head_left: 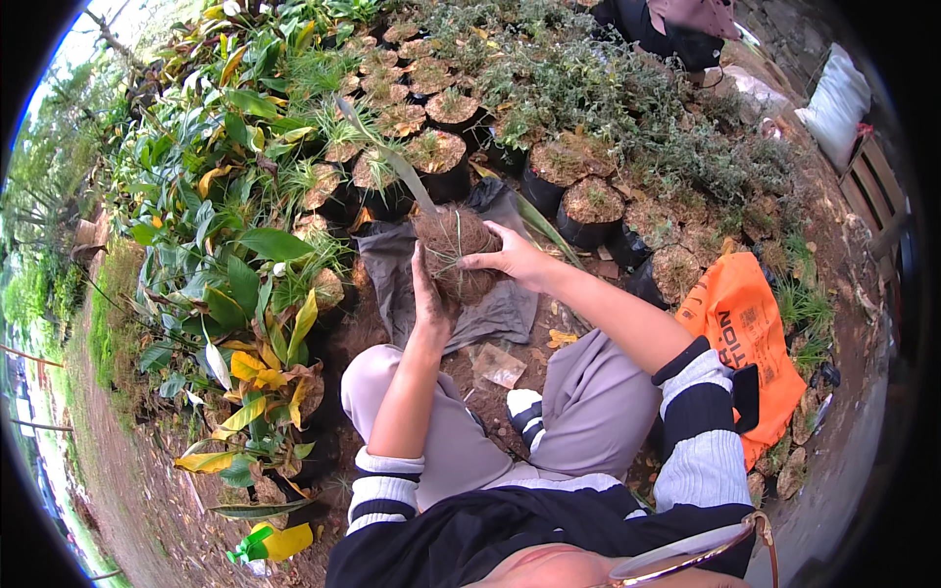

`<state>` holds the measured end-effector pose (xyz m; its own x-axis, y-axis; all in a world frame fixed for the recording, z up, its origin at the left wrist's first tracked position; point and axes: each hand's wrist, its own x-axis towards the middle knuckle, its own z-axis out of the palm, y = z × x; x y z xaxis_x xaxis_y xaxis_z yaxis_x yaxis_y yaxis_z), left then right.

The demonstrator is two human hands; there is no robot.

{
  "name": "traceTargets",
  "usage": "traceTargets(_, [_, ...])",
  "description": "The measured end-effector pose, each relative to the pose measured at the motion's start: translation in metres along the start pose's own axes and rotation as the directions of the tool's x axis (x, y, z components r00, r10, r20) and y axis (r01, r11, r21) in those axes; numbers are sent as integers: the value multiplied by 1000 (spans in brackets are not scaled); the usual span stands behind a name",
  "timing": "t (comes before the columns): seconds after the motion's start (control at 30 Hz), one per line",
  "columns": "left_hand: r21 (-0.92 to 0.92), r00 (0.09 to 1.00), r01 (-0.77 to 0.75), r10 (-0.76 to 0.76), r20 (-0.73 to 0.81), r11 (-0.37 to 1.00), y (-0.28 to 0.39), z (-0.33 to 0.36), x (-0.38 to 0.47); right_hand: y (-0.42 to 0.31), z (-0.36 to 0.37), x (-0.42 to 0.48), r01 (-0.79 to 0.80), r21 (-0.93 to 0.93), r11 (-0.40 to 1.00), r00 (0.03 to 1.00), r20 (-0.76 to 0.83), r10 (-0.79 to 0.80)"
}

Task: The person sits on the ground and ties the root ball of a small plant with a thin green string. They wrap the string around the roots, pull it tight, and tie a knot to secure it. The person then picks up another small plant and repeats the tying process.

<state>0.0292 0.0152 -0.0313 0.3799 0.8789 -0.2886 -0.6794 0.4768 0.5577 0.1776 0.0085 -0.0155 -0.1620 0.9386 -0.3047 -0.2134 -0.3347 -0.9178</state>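
Between my two hands is a round ball of brown fibre (454, 246), bound with thin green string. One long grey-green leaf (397, 163) rises from its top and leans away to the left. My left hand (434, 294) cups the ball from its left side and below, with dirt on the fingers. From the right, my right hand (514, 257) grips it, thumb across the front near the string. Under the ball a dark grey cloth or plastic sheet (507, 312) lies spread on the soil, partly hidden by my hands.
Black-bagged potted plants (590, 209) stand in rows ahead. Leafy plants with white blooms (250, 264) crowd the left. An orange bag (761, 331) bearing writing lies at right. A clear plastic piece (500, 365) is between my legs. Part of another person (673, 29) shows at the top.
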Motion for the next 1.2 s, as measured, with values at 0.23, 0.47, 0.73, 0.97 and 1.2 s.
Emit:
traceTargets(0.23, [230, 984, -46, 83, -155, 972, 0, -9, 21, -36, -25, -8, 57, -25, 998, 998, -35, -58])
traceTargets(0.47, [673, 985, 21, 99, -139, 739, -27, -20, 27, 6, -90, -25, 48, -81, 996, 982, -178, -62])
traceTargets(0.73, [847, 998, -24, 58, -8, 531, -51, -48, 33, 187, -127, 2, -222, -37, 974, 830, -532, 169])
traceTargets(0.97, [858, 999, 43, -44, -23, 511, -65, -48, 41, 274, -122, 12, -463, -137, 876, 701, -661, 268])
traceTargets(1.2, [887, 998, -34, -35, 57, 460, -83, -55, 50, 263, -111, -3, -584, -417, 697, 737, -632, 240])
